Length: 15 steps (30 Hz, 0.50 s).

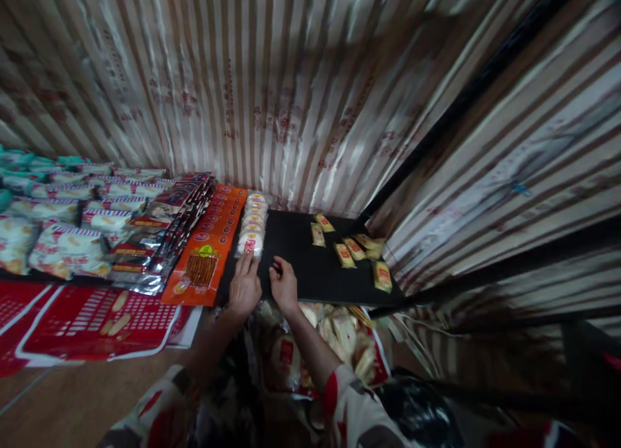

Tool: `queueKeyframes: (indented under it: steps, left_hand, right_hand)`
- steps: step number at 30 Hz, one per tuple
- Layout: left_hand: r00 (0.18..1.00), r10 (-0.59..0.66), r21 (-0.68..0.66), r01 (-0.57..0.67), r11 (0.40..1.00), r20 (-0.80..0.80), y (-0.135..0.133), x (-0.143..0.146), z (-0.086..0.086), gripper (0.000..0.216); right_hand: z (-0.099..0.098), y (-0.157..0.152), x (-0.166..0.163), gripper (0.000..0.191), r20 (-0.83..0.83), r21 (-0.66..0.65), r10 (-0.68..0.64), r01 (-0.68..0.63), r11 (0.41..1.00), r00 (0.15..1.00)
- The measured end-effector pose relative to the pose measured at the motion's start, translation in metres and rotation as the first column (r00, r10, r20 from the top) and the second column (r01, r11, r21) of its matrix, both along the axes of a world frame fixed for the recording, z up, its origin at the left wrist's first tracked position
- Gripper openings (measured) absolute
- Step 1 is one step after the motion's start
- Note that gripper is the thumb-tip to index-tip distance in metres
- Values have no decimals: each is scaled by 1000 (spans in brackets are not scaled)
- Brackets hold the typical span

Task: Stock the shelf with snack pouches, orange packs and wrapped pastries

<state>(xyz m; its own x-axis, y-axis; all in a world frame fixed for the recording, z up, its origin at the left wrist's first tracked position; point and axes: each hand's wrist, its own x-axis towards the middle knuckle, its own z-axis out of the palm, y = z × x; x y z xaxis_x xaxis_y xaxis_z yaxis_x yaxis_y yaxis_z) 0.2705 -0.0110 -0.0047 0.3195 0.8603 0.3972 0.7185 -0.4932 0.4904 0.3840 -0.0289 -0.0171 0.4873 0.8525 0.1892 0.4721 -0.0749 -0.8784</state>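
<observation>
A lane opened up right ahead of the right hand (285, 286): bare black shelf (298, 270) ran from the white row of packets (252, 227) to the scattered yellow packets (344, 254), which broke up the right end! Leftward, it was packed tight, the orange packet (206, 241) just beside that row, dark packets (160, 234) beyond. Behind, the striped sheet (272, 99) walled off the back; a black post (436, 131) slanted up at the right corner.

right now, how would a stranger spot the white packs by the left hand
Find the black shelf below the striped sheet. Just right of the orange packet, the white packs run in a line toward the left hand. Unlike the scattered yellow packs, they form one straight row.
</observation>
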Motion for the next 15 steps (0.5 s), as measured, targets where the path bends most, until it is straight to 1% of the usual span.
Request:
queueKeyframes:
  steps: [2,4,5,7,8,9,10,12,13,15]
  left_hand:
    - [998,-60,-20,60,998,32,-20,8,4,38]
    - [982,-168,-86,175,981,86,-44,20,3,36]
    - [966,-227,-131,243,961,123,-56,27,1,36]
    - [923,-322,-244,369,897,210,-81,43,-7,35]
    - [906,-333,-300,403,865,260,-93,51,-11,35]
    - [888,-333,-366,439,820,319,-103,60,-16,36]
    - [880,-279,-456,443,772,384,-113,69,-21,36]
    - [862,-107,-633,442,636,495,-129,88,-30,35]
    - [855,-50,-678,443,587,515,-134,97,-34,35]
    - [837,17,-724,463,511,547,-141,114,-40,39]
  right_hand:
    - [-2,-32,12,31,92,48,7,-12,999,996]
    - [-3,-67,29,29,201,74,-15,0,997,980]
    - [-3,-85,38,30,253,72,-43,25,997,966]
    - [-5,-118,60,32,350,26,-105,102,994,931]
    - [-7,-133,72,33,399,-10,-154,172,985,904]
    - [-9,-146,83,34,451,-64,-175,227,972,875]
    - [-11,-157,93,35,499,-122,-175,269,955,849]
    - [-14,-173,111,38,568,-245,-149,339,908,809]
    - [-15,-177,117,39,587,-308,-121,359,881,801]
    - [-14,-180,125,39,593,-428,-54,372,824,803]
